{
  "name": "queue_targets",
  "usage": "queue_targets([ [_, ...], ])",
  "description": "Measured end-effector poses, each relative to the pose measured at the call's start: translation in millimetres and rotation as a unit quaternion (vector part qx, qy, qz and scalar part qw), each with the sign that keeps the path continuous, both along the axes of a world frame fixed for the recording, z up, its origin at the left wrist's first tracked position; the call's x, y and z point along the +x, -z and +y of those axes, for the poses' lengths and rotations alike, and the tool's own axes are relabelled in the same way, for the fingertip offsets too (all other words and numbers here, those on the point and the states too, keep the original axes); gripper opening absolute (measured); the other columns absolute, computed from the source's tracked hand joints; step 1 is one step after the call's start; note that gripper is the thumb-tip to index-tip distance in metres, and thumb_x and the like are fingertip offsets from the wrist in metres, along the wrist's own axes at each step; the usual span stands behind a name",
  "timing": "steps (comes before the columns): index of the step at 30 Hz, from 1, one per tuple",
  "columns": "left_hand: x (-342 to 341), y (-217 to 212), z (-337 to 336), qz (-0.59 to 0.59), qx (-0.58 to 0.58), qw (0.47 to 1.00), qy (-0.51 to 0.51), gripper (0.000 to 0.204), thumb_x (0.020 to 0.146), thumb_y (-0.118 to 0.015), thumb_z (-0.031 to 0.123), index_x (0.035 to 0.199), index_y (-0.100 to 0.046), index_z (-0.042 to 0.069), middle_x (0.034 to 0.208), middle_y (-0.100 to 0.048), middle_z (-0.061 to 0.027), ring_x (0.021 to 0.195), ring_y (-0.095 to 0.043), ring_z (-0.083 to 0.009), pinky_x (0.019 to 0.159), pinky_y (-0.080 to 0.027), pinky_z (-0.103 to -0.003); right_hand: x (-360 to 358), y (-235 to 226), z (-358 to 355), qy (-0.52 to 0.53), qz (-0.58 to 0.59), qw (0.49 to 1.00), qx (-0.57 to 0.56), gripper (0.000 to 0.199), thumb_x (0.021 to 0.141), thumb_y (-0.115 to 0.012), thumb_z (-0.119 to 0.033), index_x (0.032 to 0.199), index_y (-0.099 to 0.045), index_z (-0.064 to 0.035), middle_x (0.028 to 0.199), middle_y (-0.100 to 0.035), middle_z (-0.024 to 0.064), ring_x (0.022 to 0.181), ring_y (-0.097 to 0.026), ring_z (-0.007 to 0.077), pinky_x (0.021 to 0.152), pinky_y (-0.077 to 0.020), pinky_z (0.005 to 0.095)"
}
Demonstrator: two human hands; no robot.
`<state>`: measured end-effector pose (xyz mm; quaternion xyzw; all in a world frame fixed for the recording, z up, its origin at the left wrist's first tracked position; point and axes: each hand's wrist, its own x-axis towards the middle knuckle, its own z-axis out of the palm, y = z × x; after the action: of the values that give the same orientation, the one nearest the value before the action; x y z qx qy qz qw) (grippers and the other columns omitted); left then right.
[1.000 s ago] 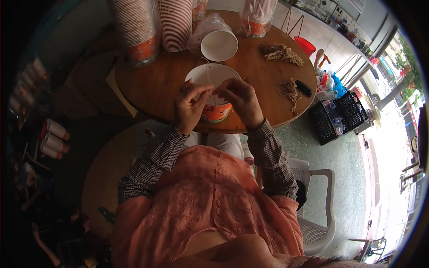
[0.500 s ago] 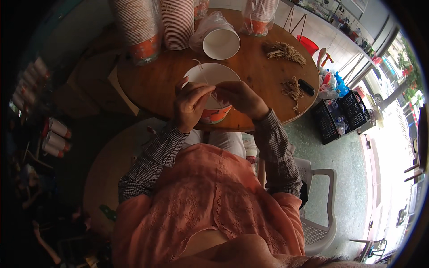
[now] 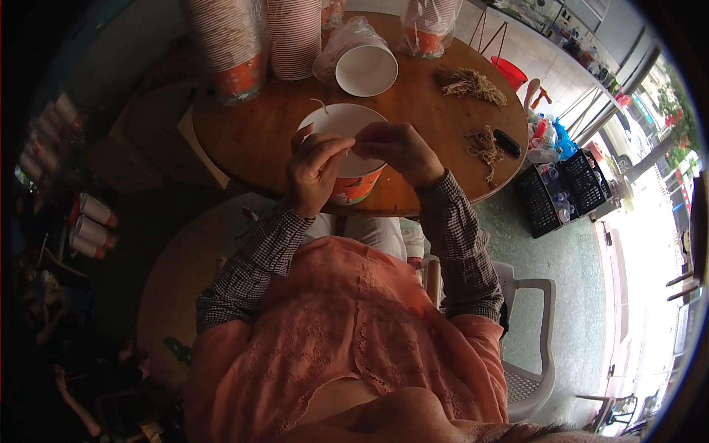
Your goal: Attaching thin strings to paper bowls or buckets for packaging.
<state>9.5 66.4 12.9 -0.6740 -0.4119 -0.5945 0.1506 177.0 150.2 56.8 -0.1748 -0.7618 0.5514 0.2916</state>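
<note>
A thin cord [image 3: 319,103] is pinched by the left hand [image 3: 314,166] and right hand [image 3: 405,153] above a round, smooth tub [image 3: 356,190] partly hidden by them, with plastic-wrapped stacks [image 3: 235,44] and stringy bundles [image 3: 470,86] set around the wooden table [image 3: 251,148].

White armchair [image 3: 547,325]; black crate [image 3: 539,207]; red bucket [image 3: 509,71].

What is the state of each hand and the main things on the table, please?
Left hand, grip closed on string
Right hand, bent inward, grip partly hidden
Front tub, upright, uncovered
Back tub, tipped sideways
Left tub stack, nested, bagged
Middle tub stack, nested
Right tub stack, nested, bagged
Far strings, bunched
Near strings, tangled
</note>
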Motion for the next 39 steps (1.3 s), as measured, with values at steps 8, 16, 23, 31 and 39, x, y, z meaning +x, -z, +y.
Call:
queue_targets([
  [8, -1.4, 2.5, 0.3, -0.055, -0.082, 0.992, 0.08, 0.01, 0.087, -0.06, 0.003, 0.093, -0.065, 0.01, 0.087, -0.066, 0.001, 0.083, -0.063, -0.014, 0.104, -0.027, -0.037, 4.4, -2.6, 4.1, 0.02, -0.004, 0.997, -0.07, 0.017, 0.084, -0.066, -0.016, 0.092, -0.068, -0.0008, 0.08, -0.064, 0.0006, 0.076, -0.058, 0.0077, 0.072, -0.047, 0.023],
  [16, -1.2, -1.9, 8.5, -0.224, -0.261, 0.892, 0.294, 0.008, 0.093, -0.056, 0.007, 0.097, -0.061, 0.002, 0.095, -0.066, -0.0036, 0.091, -0.062, -0.0122, 0.091, -0.043, -0.026, 7.1, 4.7, 2.4, 0.065, 0.028, 0.997, 0.02, 0.017, 0.087, -0.065, -0.013, 0.095, -0.063, 0.0017, 0.089, -0.065, 0.0029, 0.086, -0.06, 0.0101, 0.081, -0.0471, 0.0263],
  [23, -3.7, -23.6, 3.6, -0.302, -0.376, 0.805, 0.346, 0.014, 0.094, -0.056, 0.013, 0.101, -0.06, 0.002, 0.098, -0.064, -0.0028, 0.096, -0.059, -0.01, 0.09, -0.043, -0.024, -2.8, 16.8, -25.3, 0.261, 0.097, 0.923, 0.266, 0.005, 0.082, -0.064, -0.004, 0.086, -0.064, -0.0037, 0.083, -0.065, 0.007, 0.084, -0.064, 0.0212, 0.074, -0.0497, 0.0306],
  [31, -1.6, -21.0, 12.7, -0.276, -0.385, 0.807, 0.353, 0.014, 0.094, -0.056, 0.014, 0.101, -0.06, 0.003, 0.095, -0.063, -0.0025, 0.089, -0.06, -0.0096, 0.088, -0.044, -0.024, -6.7, 24.7, -32.3, 0.308, 0.097, 0.926, 0.198, 0.008, 0.082, -0.063, -0.004, 0.091, -0.062, -0.005, 0.085, -0.064, 0.0085, 0.079, -0.063, 0.0237, 0.069, -0.0502, 0.0317],
  [39, -1.3, -10.6, 28.8, -0.229, -0.372, 0.832, 0.341, 0.012, 0.094, -0.055, 0.011, 0.101, -0.06, 0.002, 0.095, -0.063, -0.0033, 0.09, -0.061, -0.0102, 0.087, -0.046, -0.024, -10.7, 38.8, -23.0, 0.35, 0.112, 0.88, 0.302, 0.008, 0.082, -0.062, -0.003, 0.089, -0.064, -0.0073, 0.083, -0.061, 0.0079, 0.074, -0.062, 0.0267, 0.064, -0.0496, 0.0334],
])
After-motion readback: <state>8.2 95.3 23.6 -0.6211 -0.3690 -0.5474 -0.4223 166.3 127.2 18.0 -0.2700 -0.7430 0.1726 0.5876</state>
